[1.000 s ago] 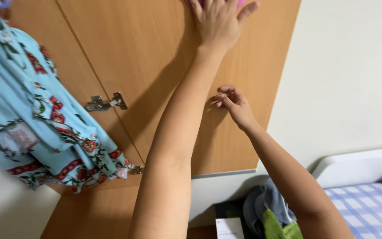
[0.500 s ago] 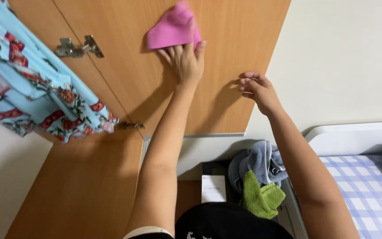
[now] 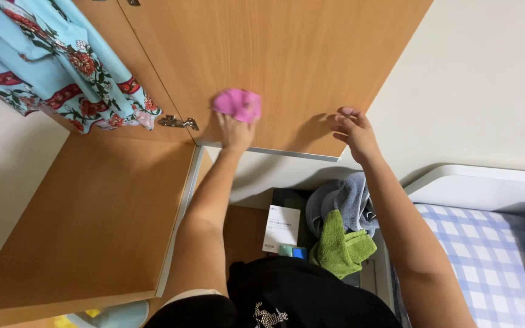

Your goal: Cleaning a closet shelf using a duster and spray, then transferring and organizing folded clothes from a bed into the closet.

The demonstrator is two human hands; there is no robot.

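I'm seeing the tall light-brown wooden cabinet door (image 3: 287,61), where the left hand (image 3: 233,130), fingers clenched on the crumpled pink cloth (image 3: 238,103), has slid down near the lower edge; right hand (image 3: 353,130), fingers loosely curled, empty, is bracing its corner.

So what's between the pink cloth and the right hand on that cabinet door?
Head view: only bare wooden door lies between the pink cloth and the right hand.
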